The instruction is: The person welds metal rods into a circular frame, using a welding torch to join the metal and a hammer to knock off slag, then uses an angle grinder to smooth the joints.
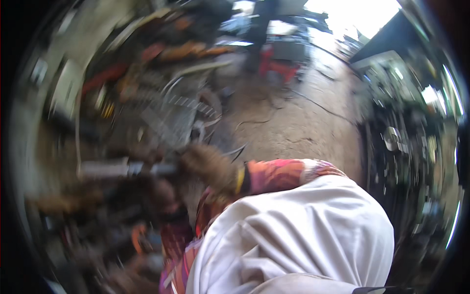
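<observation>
Motion blur smears most of the picture. A long, straight tool (105,169), pale grey with a darker metal part, lies level across the left of the view; its exact kind is too blurred to tell. My left hand (162,195) is wrapped around its metal part, with a dark band at the wrist and a reddish patterned sleeve below. At the tool's right end is my right hand (208,167), a yellow and black band around its wrist. Its fingers are smeared, so their grip cannot be made out.
Blurred metal parts and tools clutter a bench-like area (63,196) on the left. A wire-like metal frame (188,105) lies ahead. Dark cables (323,108) run over the brown floor (313,132). A red stand (276,68) is farther off; dark machinery (391,142) lines the right.
</observation>
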A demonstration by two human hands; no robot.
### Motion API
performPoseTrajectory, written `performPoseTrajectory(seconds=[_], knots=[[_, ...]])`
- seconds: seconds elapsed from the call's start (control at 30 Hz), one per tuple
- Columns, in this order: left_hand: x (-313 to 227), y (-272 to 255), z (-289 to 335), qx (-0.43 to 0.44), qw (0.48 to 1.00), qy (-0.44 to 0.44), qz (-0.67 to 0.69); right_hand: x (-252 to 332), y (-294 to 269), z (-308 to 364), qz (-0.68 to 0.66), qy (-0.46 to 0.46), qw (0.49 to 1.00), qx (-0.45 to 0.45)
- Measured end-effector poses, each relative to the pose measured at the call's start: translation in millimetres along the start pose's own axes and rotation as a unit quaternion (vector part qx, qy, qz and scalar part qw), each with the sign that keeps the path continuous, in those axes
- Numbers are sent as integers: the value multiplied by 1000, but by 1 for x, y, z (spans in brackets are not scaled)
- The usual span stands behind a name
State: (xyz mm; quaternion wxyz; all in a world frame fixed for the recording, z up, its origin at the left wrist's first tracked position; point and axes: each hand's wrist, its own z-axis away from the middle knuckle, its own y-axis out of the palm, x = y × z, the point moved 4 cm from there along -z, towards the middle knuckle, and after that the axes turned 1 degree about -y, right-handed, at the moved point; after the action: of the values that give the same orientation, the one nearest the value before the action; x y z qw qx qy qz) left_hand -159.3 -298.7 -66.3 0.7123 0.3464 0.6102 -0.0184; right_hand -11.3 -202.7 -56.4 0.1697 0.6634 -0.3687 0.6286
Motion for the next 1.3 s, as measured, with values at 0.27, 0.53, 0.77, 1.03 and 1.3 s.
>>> performPoseTrajectory(seconds=[0.27, 0.53, 0.77, 1.03, 1.3], knots=[[40, 70, -15, 101, 990, -4, -94, 19, -29, -1, -107, -85, 965, -223], [45, 69, -31, 131, 983, -5, -129, 22, -28, -9, -118, -38, 962, -243], [51, 74, -33, 156, 979, -15, -134, 10, -50, -2, -124, -41, 948, -290], [61, 56, -46, 135, 979, -23, -148, 10, -119, 35, 123, 77, 969, -198], [41, -19, -48, 57, 994, 3, -94, 30, -131, 22, 99, 90, 976, -170]])
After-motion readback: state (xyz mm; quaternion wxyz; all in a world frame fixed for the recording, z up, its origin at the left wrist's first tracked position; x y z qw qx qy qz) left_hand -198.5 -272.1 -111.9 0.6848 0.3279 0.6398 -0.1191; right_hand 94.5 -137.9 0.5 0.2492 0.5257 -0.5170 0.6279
